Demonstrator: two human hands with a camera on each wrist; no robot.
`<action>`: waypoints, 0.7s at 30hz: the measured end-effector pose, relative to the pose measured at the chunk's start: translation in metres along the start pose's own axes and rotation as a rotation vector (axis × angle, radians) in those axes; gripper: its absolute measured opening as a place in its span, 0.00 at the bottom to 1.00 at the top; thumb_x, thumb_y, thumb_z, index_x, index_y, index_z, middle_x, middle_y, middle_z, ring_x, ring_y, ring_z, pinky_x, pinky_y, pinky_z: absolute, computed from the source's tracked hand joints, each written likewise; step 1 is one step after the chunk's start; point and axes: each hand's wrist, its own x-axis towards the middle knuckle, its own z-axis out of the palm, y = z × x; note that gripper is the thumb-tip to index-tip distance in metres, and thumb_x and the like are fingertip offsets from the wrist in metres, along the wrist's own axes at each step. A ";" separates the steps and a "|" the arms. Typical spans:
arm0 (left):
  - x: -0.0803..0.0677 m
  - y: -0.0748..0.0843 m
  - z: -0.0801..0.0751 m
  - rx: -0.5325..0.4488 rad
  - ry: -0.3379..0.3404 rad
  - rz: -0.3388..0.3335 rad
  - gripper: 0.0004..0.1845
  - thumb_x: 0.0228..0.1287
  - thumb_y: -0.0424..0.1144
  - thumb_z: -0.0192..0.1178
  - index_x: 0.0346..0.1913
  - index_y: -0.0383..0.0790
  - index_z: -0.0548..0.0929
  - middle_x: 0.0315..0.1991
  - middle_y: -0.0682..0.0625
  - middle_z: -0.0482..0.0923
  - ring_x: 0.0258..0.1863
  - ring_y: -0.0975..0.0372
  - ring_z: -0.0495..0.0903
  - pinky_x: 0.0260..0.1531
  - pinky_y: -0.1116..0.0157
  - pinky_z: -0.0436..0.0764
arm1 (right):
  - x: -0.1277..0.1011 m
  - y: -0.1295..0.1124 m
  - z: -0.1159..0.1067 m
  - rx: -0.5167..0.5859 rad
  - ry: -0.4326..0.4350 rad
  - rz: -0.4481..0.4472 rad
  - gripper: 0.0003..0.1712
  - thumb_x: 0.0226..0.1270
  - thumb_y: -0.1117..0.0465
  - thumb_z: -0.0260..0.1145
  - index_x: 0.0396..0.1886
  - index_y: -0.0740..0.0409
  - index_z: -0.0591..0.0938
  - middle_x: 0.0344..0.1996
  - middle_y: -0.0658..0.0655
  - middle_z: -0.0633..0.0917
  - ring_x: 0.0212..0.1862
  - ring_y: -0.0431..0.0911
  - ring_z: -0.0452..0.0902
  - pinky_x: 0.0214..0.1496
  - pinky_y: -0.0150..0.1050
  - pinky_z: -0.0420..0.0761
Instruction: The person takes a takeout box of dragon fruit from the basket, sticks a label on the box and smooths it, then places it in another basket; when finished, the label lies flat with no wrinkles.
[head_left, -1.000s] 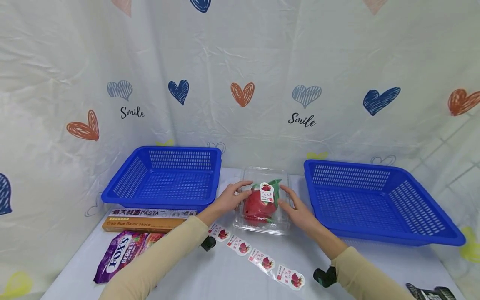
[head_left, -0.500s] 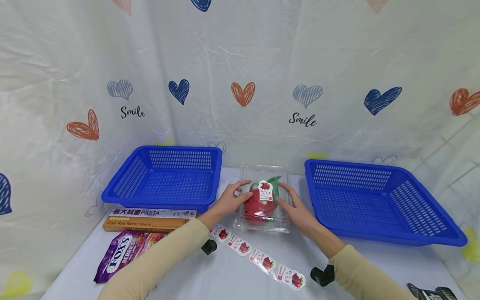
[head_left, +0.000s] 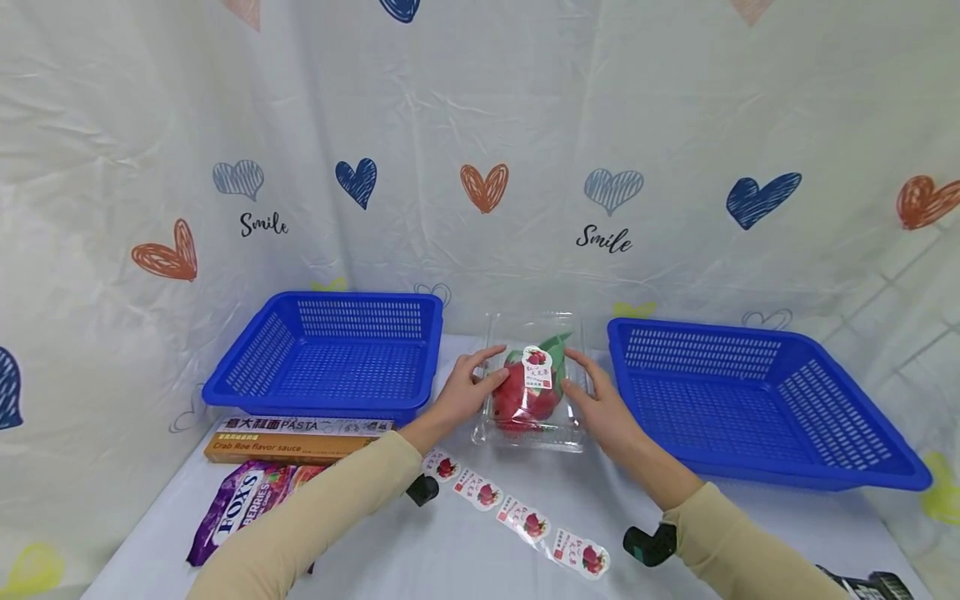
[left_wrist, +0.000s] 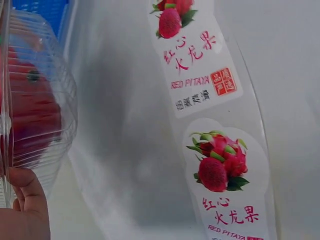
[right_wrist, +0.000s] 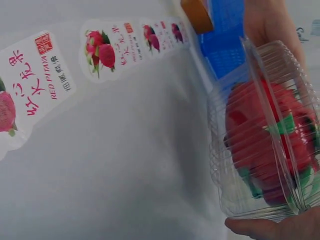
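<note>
Two blue baskets sit wide apart, the left basket [head_left: 330,354] and the right basket [head_left: 750,400], with open table [head_left: 465,550] between them. In that gap both hands, left hand [head_left: 461,396] and right hand [head_left: 600,408], are clamped on the sides of a clear clamshell box [head_left: 534,392] with a red dragon fruit inside, lifted and tilted, clear of both rims. A sticker strip [head_left: 517,517] lies just in front of it.

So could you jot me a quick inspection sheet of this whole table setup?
Surface: white table.
Job's things: clear box with red fruit, a label on its lid, raised off the table.
Clutter: label strip, pasta box, candy bag, two blue baskets.
Hands: left hand and right hand hold the box's sides.
Cables: nothing seen.
Surroundings: heart-print cloth behind.
</note>
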 end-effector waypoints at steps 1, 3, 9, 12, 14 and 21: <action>-0.001 0.002 0.000 -0.016 -0.002 0.005 0.24 0.71 0.48 0.58 0.69 0.58 0.72 0.55 0.42 0.65 0.26 0.60 0.69 0.27 0.66 0.74 | -0.001 -0.003 -0.002 -0.013 0.001 0.000 0.32 0.78 0.58 0.52 0.77 0.45 0.55 0.76 0.61 0.47 0.76 0.58 0.36 0.70 0.66 0.52; -0.002 0.005 0.000 -0.048 -0.011 0.014 0.25 0.72 0.49 0.57 0.69 0.58 0.71 0.55 0.41 0.64 0.25 0.60 0.69 0.24 0.66 0.74 | -0.002 -0.010 -0.007 -0.037 -0.004 -0.005 0.33 0.78 0.57 0.53 0.78 0.43 0.55 0.76 0.61 0.46 0.76 0.60 0.37 0.69 0.66 0.53; -0.006 0.013 -0.002 -0.146 -0.044 0.053 0.26 0.74 0.49 0.54 0.72 0.63 0.66 0.58 0.44 0.62 0.28 0.62 0.72 0.26 0.65 0.78 | -0.008 -0.027 -0.022 -0.059 -0.032 -0.049 0.35 0.78 0.55 0.53 0.79 0.40 0.52 0.78 0.59 0.40 0.76 0.64 0.37 0.65 0.68 0.60; -0.008 0.015 -0.003 -0.168 -0.046 0.091 0.26 0.75 0.47 0.52 0.73 0.63 0.64 0.60 0.46 0.62 0.27 0.62 0.72 0.28 0.67 0.77 | -0.009 -0.032 -0.031 -0.056 -0.028 -0.049 0.35 0.78 0.53 0.54 0.79 0.39 0.52 0.78 0.57 0.40 0.76 0.62 0.34 0.66 0.69 0.55; -0.009 0.017 -0.003 -0.179 -0.047 0.119 0.27 0.75 0.44 0.52 0.74 0.60 0.64 0.60 0.46 0.63 0.26 0.60 0.72 0.28 0.68 0.75 | -0.009 -0.034 -0.037 -0.043 -0.027 -0.043 0.35 0.78 0.52 0.53 0.79 0.37 0.51 0.78 0.57 0.40 0.76 0.61 0.34 0.68 0.68 0.52; -0.016 0.020 0.001 -0.220 -0.048 0.180 0.28 0.76 0.39 0.51 0.75 0.47 0.61 0.62 0.39 0.65 0.33 0.58 0.77 0.29 0.64 0.76 | -0.012 -0.047 -0.059 0.074 -0.028 -0.001 0.37 0.78 0.48 0.52 0.79 0.31 0.47 0.76 0.58 0.40 0.63 0.54 0.64 0.55 0.46 0.78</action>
